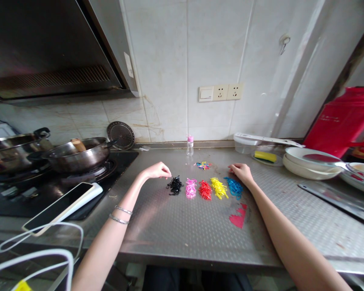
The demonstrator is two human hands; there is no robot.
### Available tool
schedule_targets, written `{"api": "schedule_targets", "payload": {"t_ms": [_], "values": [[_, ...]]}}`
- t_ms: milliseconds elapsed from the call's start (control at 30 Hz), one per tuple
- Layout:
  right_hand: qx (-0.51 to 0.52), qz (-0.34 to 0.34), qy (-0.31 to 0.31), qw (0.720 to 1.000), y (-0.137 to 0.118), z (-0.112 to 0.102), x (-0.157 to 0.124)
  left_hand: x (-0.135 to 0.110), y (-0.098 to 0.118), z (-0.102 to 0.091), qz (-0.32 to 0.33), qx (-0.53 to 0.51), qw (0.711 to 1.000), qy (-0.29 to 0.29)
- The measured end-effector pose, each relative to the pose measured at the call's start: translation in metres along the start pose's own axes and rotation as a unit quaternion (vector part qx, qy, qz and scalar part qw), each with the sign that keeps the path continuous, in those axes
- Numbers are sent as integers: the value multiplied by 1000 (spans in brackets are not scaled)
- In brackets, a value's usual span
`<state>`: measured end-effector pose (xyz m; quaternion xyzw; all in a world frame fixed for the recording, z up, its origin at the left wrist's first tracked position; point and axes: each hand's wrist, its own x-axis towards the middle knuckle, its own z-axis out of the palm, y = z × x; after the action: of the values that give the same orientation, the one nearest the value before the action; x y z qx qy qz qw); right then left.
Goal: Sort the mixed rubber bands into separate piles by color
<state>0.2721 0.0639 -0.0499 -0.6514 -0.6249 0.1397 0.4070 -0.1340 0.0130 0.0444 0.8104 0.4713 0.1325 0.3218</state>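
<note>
My left hand (159, 171) is closed in a pinch at the upper left edge of a pile of black rubber bands (175, 185). Whatever its fingertips hold is too small to make out. Beside the black pile, in a row, lie pink (191, 188), red (205, 190), yellow (219, 188) and blue rubber bands (234, 188). Just above the blue pile my right hand (242, 172) rests on the counter, fingers curled in and their contents hidden. A small mixed heap of coloured bands (203, 165) lies farther back, between the hands.
A clear bottle with a pink cap (190, 145) stands near the wall. Torn red paper (239, 216) lies in front. Left are a phone (59, 206), white cable and pans (79, 155) on the stove; right, bowls (312, 163), a knife (336, 204) and a red thermos (341, 121).
</note>
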Motion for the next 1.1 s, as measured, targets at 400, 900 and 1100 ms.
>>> {"api": "schedule_targets", "payload": {"t_ms": [400,900,1100], "values": [[-10,-11,-7,1000,3,4,3,12,-10,11,-19,-54,997,60],[-155,-245,-128,948,-45,26,-8,26,-24,32,-28,-47,980,190],[-165,-284,-175,928,-53,35,-14,28,-28,33,-21,-42,980,192]]}}
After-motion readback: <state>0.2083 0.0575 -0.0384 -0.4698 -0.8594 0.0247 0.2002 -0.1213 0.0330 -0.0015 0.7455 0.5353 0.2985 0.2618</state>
